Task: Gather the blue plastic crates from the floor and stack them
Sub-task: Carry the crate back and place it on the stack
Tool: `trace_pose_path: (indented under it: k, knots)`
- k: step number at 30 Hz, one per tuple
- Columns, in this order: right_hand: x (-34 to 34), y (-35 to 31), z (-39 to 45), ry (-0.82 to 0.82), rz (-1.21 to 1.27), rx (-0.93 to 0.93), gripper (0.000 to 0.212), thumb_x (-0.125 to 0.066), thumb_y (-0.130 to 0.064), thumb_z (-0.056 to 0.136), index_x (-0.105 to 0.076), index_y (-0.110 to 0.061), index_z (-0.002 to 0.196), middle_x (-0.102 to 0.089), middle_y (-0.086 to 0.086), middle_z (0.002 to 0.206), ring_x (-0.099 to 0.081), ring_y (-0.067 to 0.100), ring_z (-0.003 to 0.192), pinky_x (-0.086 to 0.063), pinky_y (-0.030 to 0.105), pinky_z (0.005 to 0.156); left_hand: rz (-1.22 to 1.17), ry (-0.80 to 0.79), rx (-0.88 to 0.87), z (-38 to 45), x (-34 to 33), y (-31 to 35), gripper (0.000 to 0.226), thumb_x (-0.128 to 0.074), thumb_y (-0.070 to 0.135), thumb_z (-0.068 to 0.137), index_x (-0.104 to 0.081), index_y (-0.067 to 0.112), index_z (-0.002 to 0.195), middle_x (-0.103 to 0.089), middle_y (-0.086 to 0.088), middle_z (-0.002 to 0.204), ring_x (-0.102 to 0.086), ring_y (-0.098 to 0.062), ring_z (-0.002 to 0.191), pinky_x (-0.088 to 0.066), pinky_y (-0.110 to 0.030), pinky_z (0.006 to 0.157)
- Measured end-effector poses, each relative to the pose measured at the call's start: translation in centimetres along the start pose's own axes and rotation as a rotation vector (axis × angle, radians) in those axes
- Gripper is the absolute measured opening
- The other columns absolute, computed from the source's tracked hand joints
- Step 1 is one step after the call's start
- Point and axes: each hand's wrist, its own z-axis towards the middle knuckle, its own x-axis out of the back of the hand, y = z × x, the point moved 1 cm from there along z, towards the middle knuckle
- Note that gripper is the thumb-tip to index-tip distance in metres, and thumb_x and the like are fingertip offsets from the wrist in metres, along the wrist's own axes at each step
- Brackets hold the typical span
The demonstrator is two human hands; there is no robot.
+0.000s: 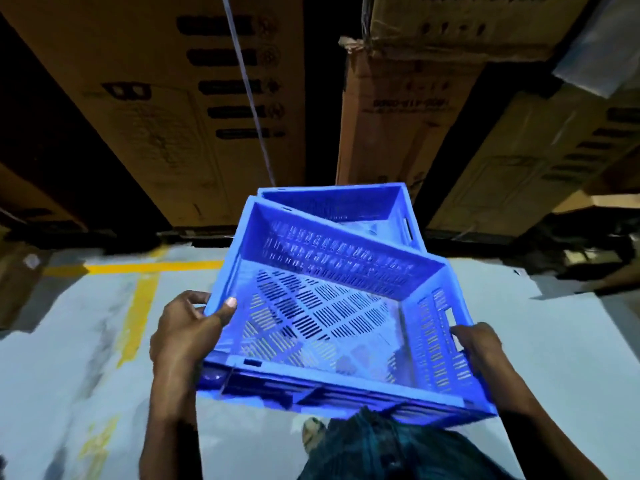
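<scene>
At far left, tall cardboard cartons stand along the back of the aisle, with yellow floor lines painted on the grey floor before them. The left hand grips the left rim of the held blue crate, thumb hooked over the edge to the inside and fingers wrapped on the outer wall. The crate is carried clear of the floor, empty, and skewed relative to a second blue crate lying just beyond and below it, whose open top shows behind the held crate's far wall. The right hand clasps the right end wall near its handle slot, fingers curled over the rim. Further cartons stand to the right. Assessment: the step in hand appears to be setting the held crate onto the second one. To do it well, the held crate should be turned until its walls run parallel with those below, levelled, then lowered so all four corners seat together; both thumbs should come off the inner rim only once the crate sits square.
</scene>
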Motion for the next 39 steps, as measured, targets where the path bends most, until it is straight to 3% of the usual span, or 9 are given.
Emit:
trace_pose_path:
  k: [4,7,10,17,21,26,32,36,39]
  knots:
    - [1.4,-0.6,-5.4,0.073,0.036,0.011,0.028,-0.068,-0.028,0.068,-0.059,-0.003,0.077,-0.063,0.016,0.069,-0.063,0.030,0.060,-0.050,0.035,0.056,-0.120,-0.044,0.024,1.0,0.3,-3.5,0.053,-0.078,0.070,0.038,-0.063,0.040,0.079,-0.073,-0.009,0.074,-0.072,-0.033,0.073,-0.056,-0.062,0.074]
    - [2.3,-0.9,-8.3,0.094,0.054,0.010,0.024,-0.066,-0.025,0.078,-0.057,-0.003,0.077,-0.060,0.012,0.069,-0.059,0.027,0.059,-0.042,0.028,0.051,-0.194,-0.076,0.009,0.0,0.8,-3.8,0.050,-0.077,0.067,0.042,-0.064,0.036,0.079,-0.075,-0.004,0.078,-0.073,-0.032,0.073,-0.057,-0.060,0.076]
    - [2.8,-1.1,-10.0,0.118,0.086,0.044,0.026,-0.064,-0.030,0.073,-0.058,-0.004,0.076,-0.064,0.013,0.071,-0.064,0.032,0.063,-0.050,0.032,0.058,-0.273,-0.091,-0.009,-0.3,1.4,-5.0,0.045,-0.080,0.063,0.045,-0.063,0.037,0.078,-0.076,-0.004,0.081,-0.073,-0.032,0.075,-0.057,-0.061,0.076]
    - [3.0,-4.0,-11.1,0.197,0.091,0.112,0.036,-0.060,-0.041,0.071,-0.059,-0.006,0.080,-0.065,0.013,0.078,-0.063,0.034,0.070,-0.053,0.039,0.072,-0.434,-0.073,-0.018,-0.3,1.7,-7.6,0.027,-0.082,0.024,0.078,-0.062,0.014,0.093,-0.071,-0.018,0.091,-0.067,-0.030,0.071,-0.056,-0.058,0.070]
    - [2.8,-5.6,-11.1,0.230,0.086,0.127,0.042,-0.056,-0.047,0.070,-0.060,-0.007,0.082,-0.066,0.015,0.082,-0.064,0.039,0.077,-0.055,0.042,0.077,-0.508,-0.032,-0.005,0.1,1.5,-8.5,0.033,-0.081,0.019,0.078,-0.062,0.005,0.101,-0.068,-0.018,0.088,-0.064,-0.025,0.063,-0.055,-0.037,0.064]
    - [2.3,-8.2,-10.6,0.247,0.095,0.169,0.045,-0.054,-0.049,0.071,-0.062,-0.007,0.084,-0.067,0.016,0.085,-0.063,0.039,0.081,-0.053,0.042,0.079,-0.524,0.024,-0.009,1.4,0.9,-9.0,0.035,-0.082,0.018,0.077,-0.064,0.002,0.102,-0.069,-0.015,0.084,-0.064,-0.021,0.055,-0.054,-0.030,0.054]
    - [2.3,-12.8,-8.5,0.257,0.140,0.188,0.040,-0.058,-0.042,0.072,-0.066,-0.007,0.089,-0.069,0.016,0.089,-0.064,0.039,0.086,-0.051,0.039,0.081,-0.511,0.116,-0.003,3.3,-0.6,-7.5,0.037,-0.085,0.029,0.070,-0.067,0.009,0.095,-0.073,-0.016,0.089,-0.067,-0.029,0.067,-0.058,-0.051,0.072]
    - [3.1,-17.8,-5.8,0.265,0.193,0.234,0.035,-0.061,-0.034,0.077,-0.071,-0.008,0.098,-0.066,0.015,0.090,-0.064,0.040,0.096,-0.043,0.035,0.080,-0.502,0.189,0.007,5.5,-2.5,-4.8,0.033,-0.085,0.035,0.067,-0.065,0.016,0.083,-0.074,-0.012,0.088,-0.068,-0.027,0.071,-0.059,-0.053,0.076]
    - [3.6,-21.5,-3.4,0.264,0.242,0.260,0.036,-0.062,-0.033,0.075,-0.073,-0.011,0.102,-0.071,0.017,0.101,-0.065,0.039,0.100,-0.047,0.037,0.086,-0.472,0.217,-0.008,8.4,-4.2,-2.0,0.042,-0.081,0.051,0.056,-0.065,0.019,0.080,-0.073,-0.004,0.082,-0.071,-0.028,0.072,-0.059,-0.054,0.076]
